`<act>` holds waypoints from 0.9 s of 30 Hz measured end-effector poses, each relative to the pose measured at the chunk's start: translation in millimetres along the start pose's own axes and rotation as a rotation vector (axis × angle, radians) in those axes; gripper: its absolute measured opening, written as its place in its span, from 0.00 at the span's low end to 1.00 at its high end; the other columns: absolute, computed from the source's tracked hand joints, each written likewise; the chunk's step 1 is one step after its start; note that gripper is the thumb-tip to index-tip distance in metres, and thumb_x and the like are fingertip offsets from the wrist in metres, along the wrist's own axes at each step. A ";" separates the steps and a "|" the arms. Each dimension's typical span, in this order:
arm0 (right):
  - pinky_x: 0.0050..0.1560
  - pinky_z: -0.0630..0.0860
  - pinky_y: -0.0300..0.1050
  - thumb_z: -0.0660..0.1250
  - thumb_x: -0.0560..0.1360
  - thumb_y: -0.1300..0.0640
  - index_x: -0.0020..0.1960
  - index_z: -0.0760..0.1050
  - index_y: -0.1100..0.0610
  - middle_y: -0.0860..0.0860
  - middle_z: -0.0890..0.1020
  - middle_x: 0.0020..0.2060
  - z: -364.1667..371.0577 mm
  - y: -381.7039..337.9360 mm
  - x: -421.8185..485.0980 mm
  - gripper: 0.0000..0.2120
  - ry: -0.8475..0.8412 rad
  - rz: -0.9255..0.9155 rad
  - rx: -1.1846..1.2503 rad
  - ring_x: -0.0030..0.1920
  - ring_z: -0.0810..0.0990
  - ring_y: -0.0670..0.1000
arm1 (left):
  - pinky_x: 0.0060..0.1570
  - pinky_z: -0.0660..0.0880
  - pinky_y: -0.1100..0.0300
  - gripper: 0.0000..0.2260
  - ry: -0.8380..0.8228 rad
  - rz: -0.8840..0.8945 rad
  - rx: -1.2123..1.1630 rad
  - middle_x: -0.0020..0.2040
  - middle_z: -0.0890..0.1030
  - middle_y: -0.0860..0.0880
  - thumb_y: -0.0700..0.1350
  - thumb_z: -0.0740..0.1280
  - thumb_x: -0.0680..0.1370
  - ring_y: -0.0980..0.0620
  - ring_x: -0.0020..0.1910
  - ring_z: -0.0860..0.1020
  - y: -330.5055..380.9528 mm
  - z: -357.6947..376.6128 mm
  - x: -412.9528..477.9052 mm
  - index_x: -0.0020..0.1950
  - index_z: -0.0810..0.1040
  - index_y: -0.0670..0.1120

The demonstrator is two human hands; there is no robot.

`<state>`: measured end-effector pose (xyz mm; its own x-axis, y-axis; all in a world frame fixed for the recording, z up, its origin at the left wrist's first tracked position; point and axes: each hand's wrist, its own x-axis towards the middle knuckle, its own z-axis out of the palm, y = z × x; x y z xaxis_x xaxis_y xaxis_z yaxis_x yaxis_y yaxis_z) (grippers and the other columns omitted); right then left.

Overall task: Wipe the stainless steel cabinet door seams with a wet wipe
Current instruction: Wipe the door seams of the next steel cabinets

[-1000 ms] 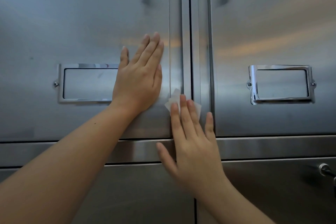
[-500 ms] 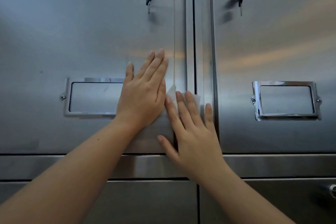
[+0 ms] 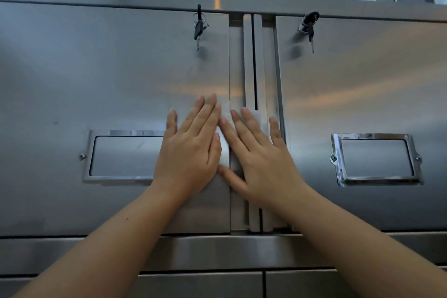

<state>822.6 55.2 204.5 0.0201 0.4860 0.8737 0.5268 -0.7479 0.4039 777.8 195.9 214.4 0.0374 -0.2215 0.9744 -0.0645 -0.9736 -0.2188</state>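
Our right hand (image 3: 261, 164) presses the wet wipe (image 3: 226, 133) flat on the centre seam (image 3: 254, 68); left hand (image 3: 191, 152) rests flat, grasping nothing. We follow the groove upward with firm fingertip pressure.

The stainless steel cabinet (image 3: 121, 80) carries everything here: two brushed doors meeting at a vertical seam (image 3: 254, 60) between raised edge strips. A chrome label frame (image 3: 376, 159) sits on the right door and another label holder (image 3: 121, 156) on the left, and a bunch of keys (image 3: 198, 28) hangs near each door's top. Pressed flat on the seam lies a white wet wipe (image 3: 226, 128).
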 end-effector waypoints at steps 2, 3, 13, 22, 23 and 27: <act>0.71 0.33 0.55 0.39 0.75 0.37 0.74 0.39 0.51 0.51 0.49 0.75 -4.5 7.9 11.9 0.32 0.016 -0.009 -0.014 0.74 0.40 0.49 | 0.69 0.51 0.44 0.25 0.019 -0.007 -0.002 0.73 0.62 0.46 0.48 0.48 0.77 0.50 0.73 0.56 -0.1 -0.3 -0.1 0.72 0.65 0.41; 0.71 0.33 0.55 0.40 0.76 0.37 0.74 0.39 0.51 0.50 0.49 0.76 -6.3 11.4 17.4 0.32 0.023 -0.010 -0.020 0.74 0.38 0.47 | 0.68 0.53 0.43 0.25 0.031 -0.007 -0.001 0.73 0.63 0.45 0.47 0.48 0.77 0.49 0.72 0.58 0.0 -0.5 0.1 0.71 0.66 0.41; 0.67 0.26 0.53 0.43 0.77 0.37 0.75 0.36 0.48 0.48 0.42 0.76 -10.2 27.6 55.4 0.32 0.027 0.012 -0.064 0.72 0.32 0.44 | 0.64 0.60 0.39 0.24 0.073 -0.014 0.063 0.70 0.68 0.43 0.46 0.51 0.76 0.44 0.70 0.64 0.7 2.1 1.6 0.69 0.70 0.39; 0.68 0.29 0.53 0.44 0.78 0.40 0.76 0.37 0.49 0.49 0.45 0.76 -11.3 38.4 91.9 0.31 0.046 0.046 -0.034 0.74 0.37 0.48 | 0.64 0.59 0.38 0.24 0.081 -0.015 0.077 0.70 0.68 0.42 0.46 0.51 0.76 0.43 0.70 0.64 0.0 2.2 2.1 0.69 0.68 0.38; 0.68 0.29 0.53 0.45 0.78 0.40 0.76 0.38 0.49 0.49 0.45 0.76 -11.1 39.3 94.1 0.31 0.051 0.045 -0.038 0.74 0.37 0.48 | 0.64 0.59 0.38 0.24 0.084 -0.014 0.077 0.70 0.68 0.42 0.46 0.51 0.76 0.43 0.69 0.64 0.1 2.2 2.2 0.69 0.68 0.38; 0.69 0.31 0.54 0.45 0.78 0.40 0.76 0.38 0.49 0.49 0.46 0.76 -12.9 44.7 105.2 0.31 0.063 0.045 -0.042 0.75 0.38 0.49 | 0.64 0.59 0.38 0.24 0.077 -0.014 0.081 0.70 0.68 0.42 0.46 0.51 0.76 0.42 0.69 0.64 0.6 2.3 2.5 0.69 0.69 0.38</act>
<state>837.3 67.1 317.9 -0.0115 0.4230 0.9061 0.4903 -0.7873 0.3738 780.2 194.7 216.6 -0.0395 -0.2060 0.9778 0.0161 -0.9785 -0.2055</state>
